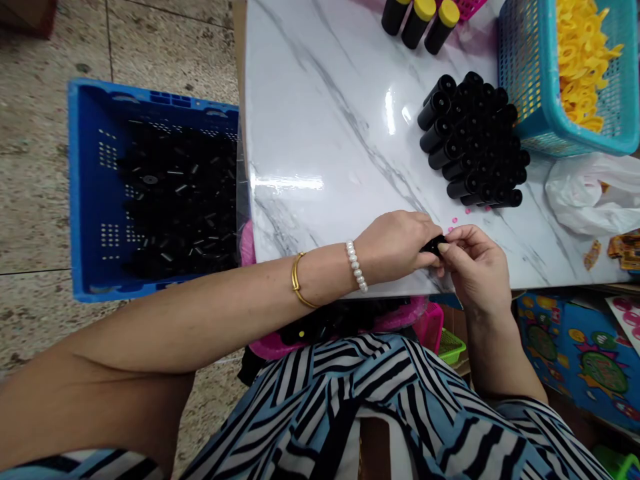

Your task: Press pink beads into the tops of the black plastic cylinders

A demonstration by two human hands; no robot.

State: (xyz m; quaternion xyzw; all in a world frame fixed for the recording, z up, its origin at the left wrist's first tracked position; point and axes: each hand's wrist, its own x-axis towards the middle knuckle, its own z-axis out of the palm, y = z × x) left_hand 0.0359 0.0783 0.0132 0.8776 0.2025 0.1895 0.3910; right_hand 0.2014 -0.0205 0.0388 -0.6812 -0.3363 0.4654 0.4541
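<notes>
Both my hands meet at the near edge of the white marble table [325,120]. My left hand [395,243] is closed around a small black tube [434,245], of which only the end shows. My right hand [475,263] pinches at that tube's end with thumb and fingers pressed together. A few tiny pink pieces [454,221] lie on the table just beyond my fingers. Farther back, a stack of black tubes [473,140] lies on its side.
A blue crate [87,193] full of black tubes stands on the floor at left. A teal basket [530,80] of yellow parts sits at the back right, a white plastic bag [590,193] beside it. Three yellow-capped black tubes [420,20] stand at the far edge. A pink basket [430,323] sits under the table.
</notes>
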